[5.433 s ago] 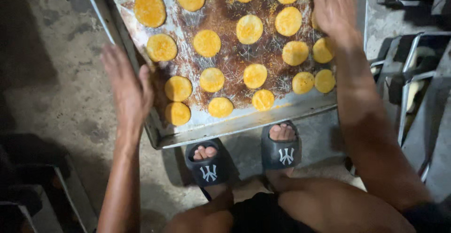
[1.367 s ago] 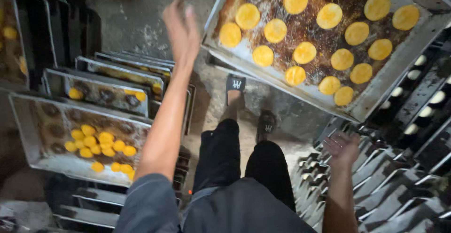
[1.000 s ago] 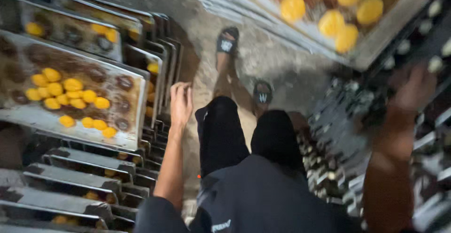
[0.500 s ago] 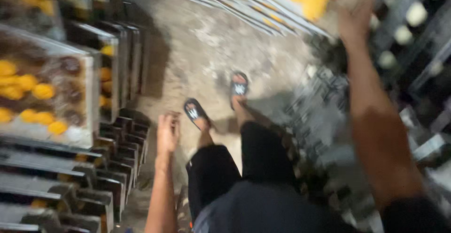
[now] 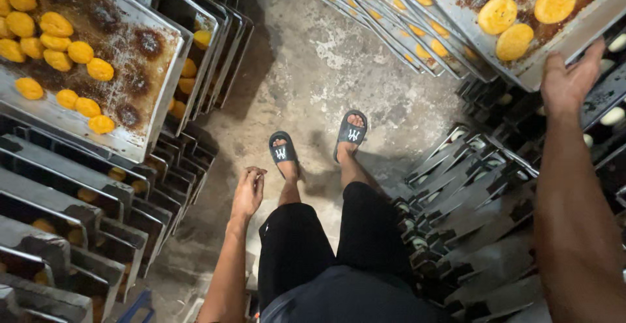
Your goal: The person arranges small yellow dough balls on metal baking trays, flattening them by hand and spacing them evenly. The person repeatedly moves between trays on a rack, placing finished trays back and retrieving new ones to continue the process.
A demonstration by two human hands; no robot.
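From up here I see my right hand (image 5: pixel 568 78) raised at the upper right, fingers spread wide and pressed against the near edge of a metal baking tray (image 5: pixel 521 69) that carries round yellow-orange baked pieces (image 5: pixel 497 14) on a dark, scorched sheet; the palm lies at the tray's rim rather than wrapping it, so I read it as a flat touch, not a closed grasp. My left hand (image 5: pixel 248 191) hangs low beside my left thigh, fingers loosely curled and holding nothing, well apart from any tray. Between the two hands I see my legs in black shorts (image 5: pixel 339 245) and my feet in dark slide sandals (image 5: pixel 316 144), standing on a stained concrete floor (image 5: pixel 306 62). To my left a rack of stacked trays (image 5: pixel 78 212) crowds the walkway, and its top tray (image 5: pixel 140 134) sticks out with a cluster of yellow pieces (image 5: pixel 59 49) and burnt rings on it. More trays (image 5: pixel 215 29) stand on edge behind it. To my right another rack of tilted metal slats (image 5: pixel 476 205) presses close to my right leg, with pale dough pieces (image 5: pixel 613 116) showing in its shelves under the tray I am touching. The strip of floor between the racks is narrow.
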